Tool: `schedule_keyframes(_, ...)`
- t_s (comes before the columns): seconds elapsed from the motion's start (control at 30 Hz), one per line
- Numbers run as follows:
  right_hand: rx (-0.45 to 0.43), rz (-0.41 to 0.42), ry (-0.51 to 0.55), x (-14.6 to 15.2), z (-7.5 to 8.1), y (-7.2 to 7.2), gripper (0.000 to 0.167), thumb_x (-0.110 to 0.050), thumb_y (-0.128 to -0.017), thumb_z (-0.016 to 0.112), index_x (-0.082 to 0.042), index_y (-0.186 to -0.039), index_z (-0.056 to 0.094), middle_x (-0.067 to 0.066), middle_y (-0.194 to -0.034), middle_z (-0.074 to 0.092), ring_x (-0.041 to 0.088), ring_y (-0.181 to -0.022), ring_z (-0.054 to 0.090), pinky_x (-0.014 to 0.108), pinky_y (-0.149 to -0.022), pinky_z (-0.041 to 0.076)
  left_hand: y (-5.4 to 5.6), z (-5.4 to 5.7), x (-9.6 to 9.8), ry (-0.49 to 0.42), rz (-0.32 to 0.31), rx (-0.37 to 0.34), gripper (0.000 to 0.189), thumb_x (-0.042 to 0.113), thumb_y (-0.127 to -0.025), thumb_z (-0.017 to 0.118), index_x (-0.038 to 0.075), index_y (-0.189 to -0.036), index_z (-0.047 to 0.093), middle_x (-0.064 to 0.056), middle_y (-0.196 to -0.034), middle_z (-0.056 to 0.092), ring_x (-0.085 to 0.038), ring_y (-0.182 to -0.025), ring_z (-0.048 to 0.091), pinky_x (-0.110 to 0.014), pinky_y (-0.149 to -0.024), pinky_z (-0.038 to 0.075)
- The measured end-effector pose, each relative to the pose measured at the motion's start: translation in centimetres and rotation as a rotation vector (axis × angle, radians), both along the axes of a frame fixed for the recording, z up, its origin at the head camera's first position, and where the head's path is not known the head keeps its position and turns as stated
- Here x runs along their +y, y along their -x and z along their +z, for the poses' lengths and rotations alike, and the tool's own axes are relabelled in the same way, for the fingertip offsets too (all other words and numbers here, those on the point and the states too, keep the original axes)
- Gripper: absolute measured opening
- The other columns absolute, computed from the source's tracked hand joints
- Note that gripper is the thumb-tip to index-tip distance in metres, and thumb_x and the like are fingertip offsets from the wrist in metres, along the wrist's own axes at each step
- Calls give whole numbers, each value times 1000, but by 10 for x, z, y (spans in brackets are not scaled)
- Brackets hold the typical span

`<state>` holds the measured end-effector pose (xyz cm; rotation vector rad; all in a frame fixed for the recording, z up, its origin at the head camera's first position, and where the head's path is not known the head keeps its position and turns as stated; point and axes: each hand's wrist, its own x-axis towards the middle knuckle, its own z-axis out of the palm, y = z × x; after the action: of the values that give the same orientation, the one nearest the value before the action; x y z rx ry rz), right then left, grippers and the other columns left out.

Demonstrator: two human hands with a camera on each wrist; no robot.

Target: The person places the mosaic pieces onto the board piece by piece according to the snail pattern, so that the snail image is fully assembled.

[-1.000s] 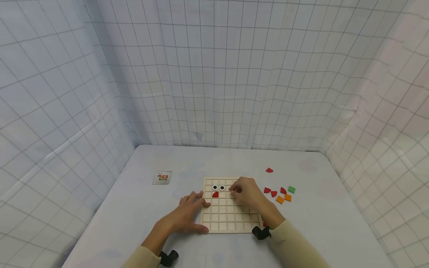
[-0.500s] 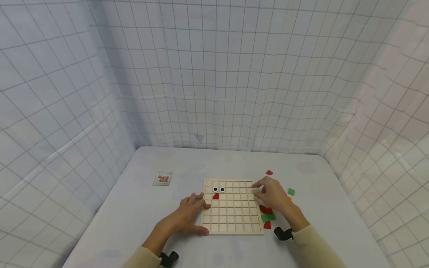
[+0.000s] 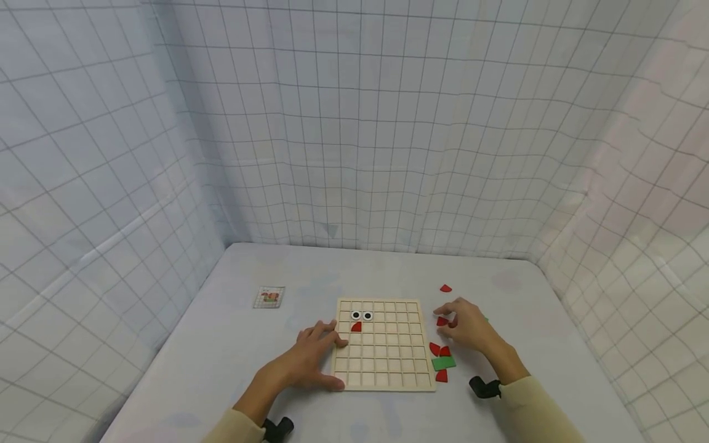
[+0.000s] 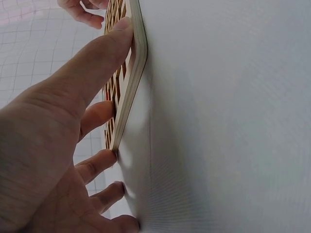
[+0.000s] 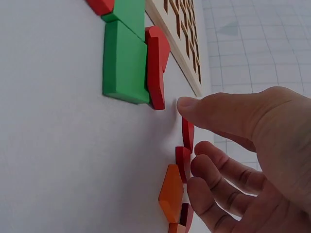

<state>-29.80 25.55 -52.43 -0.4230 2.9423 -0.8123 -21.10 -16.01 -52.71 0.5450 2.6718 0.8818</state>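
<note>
A wooden grid board lies flat on the table. Two round eye pieces sit side by side in its upper left cells, with a red quarter-circle piece just below. My left hand rests spread at the board's left edge, its thumb on the rim. Right of the board, my right hand is over loose pieces, thumb and fingers apart. Between them shows a red quarter-circle piece; in the right wrist view the thumb overlaps a red piece, and contact is unclear.
Green square pieces and several red ones lie along the board's right side. Orange pieces are by the right fingers. Another red piece lies farther back. A small picture card lies back left. Gridded white curtains surround the table.
My right hand has moved from over the board's upper cells to the loose pieces on the right, its thumb and fingers now apart. The left hand has stayed in place.
</note>
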Motion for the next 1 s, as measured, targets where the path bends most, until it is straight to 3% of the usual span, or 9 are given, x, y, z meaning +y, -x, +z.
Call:
schedule_keyframes(0.37, -32, 16, 11, 2, -5, 9, 22, -10, -100, 92, -12, -121, 88, 2, -113, 78, 16, -95, 63, 26, -79, 57, -1, -2, -1, -4, -10, -3, 78, 47, -85, 106, 20, -148, 69, -25, -189, 35, -65, -174, 25, -84, -136, 28)
schedule_keyframes(0.7, -71, 28, 11, 1, 1, 15, 15, -11, -103, 89, -13, -118, 88, 0, -109, 80, 17, -94, 62, 27, -73, 56, 0, 5, -2, 19, -28, 2, 79, 47, -85, 106, 21, -149, 68, -24, -189, 34, -65, -173, 27, -85, -133, 32)
schedule_keyframes(1.0, -26, 54, 11, 0, -2, 17, 8, -14, -107, 85, -15, -115, 86, -1, -111, 82, 15, -98, 69, 34, -88, 61, 1, 3, 0, 23, -21, -9, 78, 49, -86, 105, 24, -150, 68, -23, -190, 33, -64, -174, 27, -85, -134, 32)
